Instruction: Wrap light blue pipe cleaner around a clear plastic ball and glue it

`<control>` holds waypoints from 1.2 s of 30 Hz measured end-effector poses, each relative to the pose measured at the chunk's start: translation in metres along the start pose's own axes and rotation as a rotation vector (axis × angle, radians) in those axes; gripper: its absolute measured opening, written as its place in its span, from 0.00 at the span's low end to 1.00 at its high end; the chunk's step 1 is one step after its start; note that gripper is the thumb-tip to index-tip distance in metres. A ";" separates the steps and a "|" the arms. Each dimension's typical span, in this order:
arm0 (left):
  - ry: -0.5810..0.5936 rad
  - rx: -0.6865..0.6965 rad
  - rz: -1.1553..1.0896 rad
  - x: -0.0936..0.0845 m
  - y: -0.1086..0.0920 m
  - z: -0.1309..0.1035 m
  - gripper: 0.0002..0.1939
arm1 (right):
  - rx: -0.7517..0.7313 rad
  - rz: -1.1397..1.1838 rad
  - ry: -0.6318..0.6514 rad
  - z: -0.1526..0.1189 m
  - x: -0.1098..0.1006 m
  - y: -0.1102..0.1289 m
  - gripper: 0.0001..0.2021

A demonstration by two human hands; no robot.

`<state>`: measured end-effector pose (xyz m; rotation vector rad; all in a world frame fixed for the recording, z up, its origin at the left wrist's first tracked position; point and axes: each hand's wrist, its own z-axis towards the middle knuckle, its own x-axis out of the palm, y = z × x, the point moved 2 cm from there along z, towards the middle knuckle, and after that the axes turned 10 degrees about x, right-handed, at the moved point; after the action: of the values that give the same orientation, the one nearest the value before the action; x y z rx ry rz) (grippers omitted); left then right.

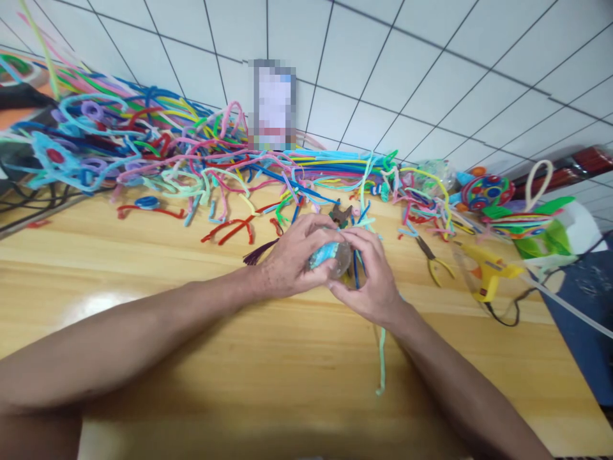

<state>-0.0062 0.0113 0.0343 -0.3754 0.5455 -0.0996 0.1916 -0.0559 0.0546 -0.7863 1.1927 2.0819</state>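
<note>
Over the middle of the wooden table, my left hand [299,255] is wrapped round a clear, rounded object [343,257] with light-blue fuzzy material [323,254] on its left part. The fingers of my right hand [371,275] press on the object's right side, partly hiding it. A pale-green pipe cleaner [382,361] hangs or lies below my right hand; its upper end is hidden. Just beyond the hands are a dark tool [341,214] and blue pipe cleaner pieces. A dark purple tassel [260,253] lies beside my left hand.
A heap of colourful pipe cleaners [191,140] runs along the tiled wall. Yellow-handled pliers [433,260] and a yellow glue gun [489,271] with its cord lie at the right. A propped, blurred screen [274,105] stands at the back. A colourful decorated ball [488,191] sits back right.
</note>
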 end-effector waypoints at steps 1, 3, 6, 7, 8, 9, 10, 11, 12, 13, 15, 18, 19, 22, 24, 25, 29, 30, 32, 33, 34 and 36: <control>0.004 0.001 -0.006 0.000 0.000 0.000 0.17 | 0.002 -0.002 0.001 0.000 0.000 0.000 0.41; 0.016 0.001 -0.013 -0.001 0.000 0.000 0.16 | -0.001 0.002 -0.005 0.000 0.000 0.000 0.40; 0.017 -0.002 -0.013 0.000 0.001 0.000 0.15 | -0.012 0.016 -0.014 -0.001 0.000 0.000 0.39; 0.012 -0.001 -0.011 0.000 0.001 0.000 0.14 | -0.010 0.016 -0.012 -0.001 0.000 -0.001 0.39; 0.006 0.001 -0.007 0.000 0.000 0.001 0.14 | -0.007 0.014 -0.009 -0.001 0.000 -0.001 0.40; 0.001 0.002 -0.003 0.000 0.000 0.001 0.14 | -0.005 0.012 -0.007 0.000 0.000 -0.001 0.40; 0.000 0.002 0.003 0.000 0.000 0.001 0.14 | -0.004 0.011 -0.007 0.000 0.000 -0.001 0.40; 0.001 0.003 0.008 0.000 0.000 0.002 0.14 | -0.005 0.011 -0.010 0.000 0.000 -0.001 0.41; 0.004 0.003 0.012 0.000 0.000 0.002 0.14 | -0.011 0.015 -0.014 0.000 0.000 -0.001 0.41; 0.010 0.003 0.012 -0.001 0.000 0.002 0.14 | -0.018 0.019 -0.019 0.000 0.000 0.000 0.41; 0.025 0.007 0.001 -0.002 0.001 0.001 0.14 | -0.031 0.022 -0.026 0.000 0.000 0.000 0.40; 0.029 0.020 -0.034 -0.003 0.001 0.001 0.16 | -0.023 0.005 -0.026 -0.001 0.001 0.000 0.40; 0.023 0.024 -0.045 -0.003 0.002 0.000 0.16 | -0.017 -0.002 -0.025 -0.001 0.001 0.000 0.40; 0.007 0.024 -0.059 -0.003 0.002 0.000 0.17 | -0.008 -0.009 -0.028 -0.002 0.002 0.001 0.39; 0.007 0.013 -0.055 -0.003 0.001 0.001 0.16 | -0.009 0.000 -0.033 -0.001 0.002 0.002 0.39; 0.008 0.006 -0.052 -0.003 0.001 0.001 0.15 | -0.010 0.008 -0.035 -0.001 0.002 0.003 0.38; 0.019 -0.010 -0.079 -0.006 -0.001 0.002 0.15 | -0.011 0.020 -0.039 -0.001 0.002 0.002 0.39; 0.027 -0.012 -0.096 -0.007 0.000 0.002 0.15 | -0.009 0.018 -0.039 -0.001 0.002 0.002 0.39; 0.043 -0.009 -0.115 -0.007 0.001 0.001 0.17 | -0.002 0.013 -0.037 -0.001 0.003 0.002 0.40; 0.046 -0.002 -0.113 -0.007 0.001 0.001 0.17 | -0.001 0.012 -0.038 -0.001 0.003 0.001 0.40; 0.046 0.004 -0.103 -0.007 0.002 0.001 0.19 | -0.001 0.011 -0.039 -0.001 0.003 0.001 0.40; 0.042 0.013 -0.074 -0.006 0.003 0.001 0.21 | -0.003 0.005 -0.044 -0.001 0.003 0.002 0.40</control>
<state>-0.0106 0.0156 0.0364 -0.3819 0.5722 -0.1827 0.1889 -0.0569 0.0530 -0.7359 1.1696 2.0941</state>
